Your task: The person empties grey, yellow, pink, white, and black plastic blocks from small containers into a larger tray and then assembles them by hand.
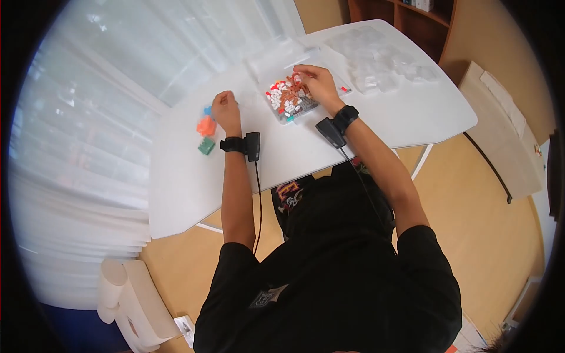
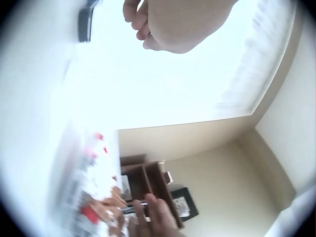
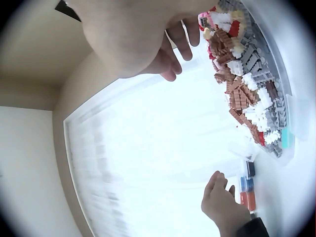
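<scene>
My right hand is over a clear plastic box that holds a heap of small toy bricks in brown, white, red and grey. Its fingers are loosely bent, and nothing shows between them in the right wrist view. To the left, my left hand hovers with relaxed, slightly curved fingers, its thumb apart from them. Close beside it on the table lie blue, orange and green block pieces. A black piece stands beyond the blue ones in the right wrist view.
Many clear plastic containers cover the far right of the white table. One red brick lies apart, right of the heap. White curtains hang along the left, and a brown shelf stands behind.
</scene>
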